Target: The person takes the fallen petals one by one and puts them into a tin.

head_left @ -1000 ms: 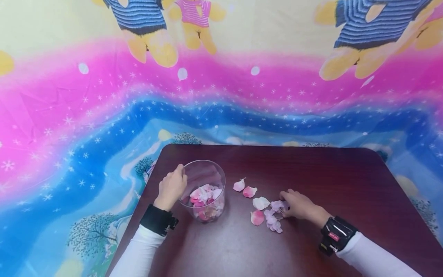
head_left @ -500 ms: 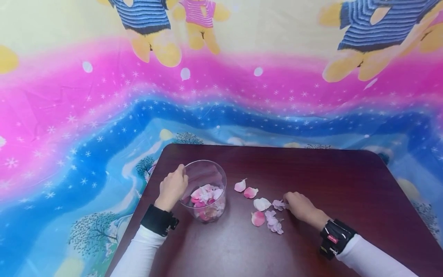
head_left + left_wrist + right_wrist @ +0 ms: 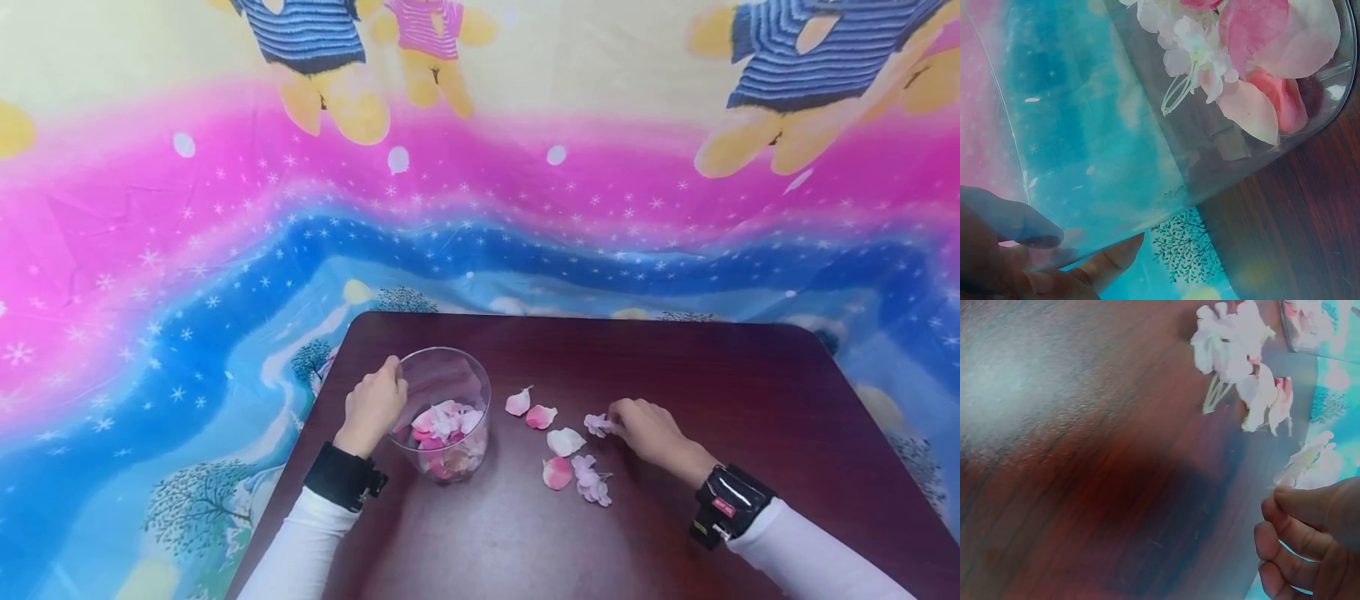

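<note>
My left hand (image 3: 372, 406) grips the rim of a clear glass bowl (image 3: 444, 411) that holds several pink and white petals (image 3: 1254, 75); its fingers (image 3: 1004, 244) curl round the glass wall. My right hand (image 3: 647, 432) pinches a small pale lilac blossom (image 3: 598, 425) just above the table, right of the loose petals; in the right wrist view the blossom (image 3: 1307, 467) shows at my fingertips (image 3: 1288, 506). Several loose petals (image 3: 553, 440) and a lilac flower cluster (image 3: 591, 483) lie on the dark wooden table (image 3: 675, 367) between the bowl and my right hand.
A bright cartoon-print cloth (image 3: 225, 208) hangs behind and drapes around the table. The table's rounded far edge (image 3: 585, 318) runs across the middle of the head view. Black wrist bands (image 3: 726, 503) sit on both white sleeves.
My right hand has picked one lilac blossom out of the pile and lifted it up and slightly away from me. The left hand and the bowl have stayed put.
</note>
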The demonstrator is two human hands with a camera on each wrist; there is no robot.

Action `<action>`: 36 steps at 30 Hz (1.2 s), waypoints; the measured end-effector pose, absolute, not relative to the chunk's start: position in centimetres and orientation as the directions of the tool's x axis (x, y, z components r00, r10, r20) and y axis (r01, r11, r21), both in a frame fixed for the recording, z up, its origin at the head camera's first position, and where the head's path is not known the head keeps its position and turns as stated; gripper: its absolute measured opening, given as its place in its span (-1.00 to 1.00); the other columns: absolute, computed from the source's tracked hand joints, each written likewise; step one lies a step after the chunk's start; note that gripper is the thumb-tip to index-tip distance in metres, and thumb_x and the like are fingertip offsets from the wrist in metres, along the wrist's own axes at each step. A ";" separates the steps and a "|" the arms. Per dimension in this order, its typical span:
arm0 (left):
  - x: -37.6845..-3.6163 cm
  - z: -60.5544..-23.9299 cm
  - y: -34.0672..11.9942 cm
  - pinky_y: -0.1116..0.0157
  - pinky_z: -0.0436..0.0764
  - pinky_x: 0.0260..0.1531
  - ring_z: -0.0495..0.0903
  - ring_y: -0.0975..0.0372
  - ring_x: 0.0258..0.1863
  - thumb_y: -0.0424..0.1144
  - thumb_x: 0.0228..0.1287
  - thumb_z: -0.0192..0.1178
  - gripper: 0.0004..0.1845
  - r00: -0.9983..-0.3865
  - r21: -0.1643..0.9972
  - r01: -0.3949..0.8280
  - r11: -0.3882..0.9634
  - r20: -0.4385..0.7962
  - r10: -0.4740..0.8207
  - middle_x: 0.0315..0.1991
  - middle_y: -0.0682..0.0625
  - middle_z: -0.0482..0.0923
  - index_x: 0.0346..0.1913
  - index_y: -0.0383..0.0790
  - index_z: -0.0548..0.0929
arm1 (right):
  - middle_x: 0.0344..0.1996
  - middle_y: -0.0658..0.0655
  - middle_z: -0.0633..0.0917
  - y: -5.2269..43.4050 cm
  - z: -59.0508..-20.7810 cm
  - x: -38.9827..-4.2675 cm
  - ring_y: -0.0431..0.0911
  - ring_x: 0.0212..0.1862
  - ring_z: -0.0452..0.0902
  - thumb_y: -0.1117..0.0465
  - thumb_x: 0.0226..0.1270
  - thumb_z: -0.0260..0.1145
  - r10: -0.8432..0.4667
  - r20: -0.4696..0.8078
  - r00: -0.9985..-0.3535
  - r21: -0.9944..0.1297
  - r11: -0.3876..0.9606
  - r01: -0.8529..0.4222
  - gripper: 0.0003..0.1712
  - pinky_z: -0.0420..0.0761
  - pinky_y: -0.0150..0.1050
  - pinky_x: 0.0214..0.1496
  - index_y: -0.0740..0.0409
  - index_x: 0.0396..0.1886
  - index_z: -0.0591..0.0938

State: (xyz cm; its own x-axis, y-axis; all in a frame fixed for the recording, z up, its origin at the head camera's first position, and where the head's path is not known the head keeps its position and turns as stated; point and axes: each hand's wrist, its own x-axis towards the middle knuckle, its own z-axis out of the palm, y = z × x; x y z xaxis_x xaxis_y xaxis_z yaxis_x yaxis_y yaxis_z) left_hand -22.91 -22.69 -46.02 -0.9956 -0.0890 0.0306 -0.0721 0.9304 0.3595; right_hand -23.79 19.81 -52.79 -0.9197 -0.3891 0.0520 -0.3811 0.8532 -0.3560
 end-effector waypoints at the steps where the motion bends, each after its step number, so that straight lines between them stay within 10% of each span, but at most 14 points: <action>1: -22.9 -46.0 -22.7 0.17 0.37 -0.58 0.50 0.06 -0.57 -0.20 0.47 0.01 -0.90 -0.996 0.360 -0.071 0.930 0.029 -0.088 -0.59 -0.07 0.41 -0.10 -0.14 0.46 | -0.68 -0.15 0.39 19.7 -52.6 -23.8 -0.25 -0.59 0.26 0.25 0.28 0.41 -0.391 0.050 -0.919 -0.359 0.852 -0.382 -0.77 0.25 -0.31 -0.57 0.01 -0.56 0.60; 36: -22.9 -46.1 -22.7 0.19 0.37 -0.59 0.50 0.07 -0.58 -0.19 0.48 0.01 -0.88 -0.996 0.357 -0.075 0.931 0.020 -0.088 -0.59 -0.06 0.42 -0.08 -0.14 0.46 | -0.52 -0.03 0.65 13.3 -41.8 -24.3 -0.23 -0.49 0.35 0.42 0.31 0.33 -0.479 0.227 -0.848 -0.388 0.754 -0.530 -0.85 0.40 -0.33 -0.38 0.09 -0.36 0.72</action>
State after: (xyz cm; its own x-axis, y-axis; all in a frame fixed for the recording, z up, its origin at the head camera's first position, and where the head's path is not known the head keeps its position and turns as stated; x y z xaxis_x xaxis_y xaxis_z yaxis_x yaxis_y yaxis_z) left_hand -22.94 -22.71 -46.05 -0.9959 -0.0885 0.0203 -0.0755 0.9312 0.3565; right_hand -24.25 13.28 -41.85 -0.8480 -0.4789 0.2271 -0.5298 0.7541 -0.3881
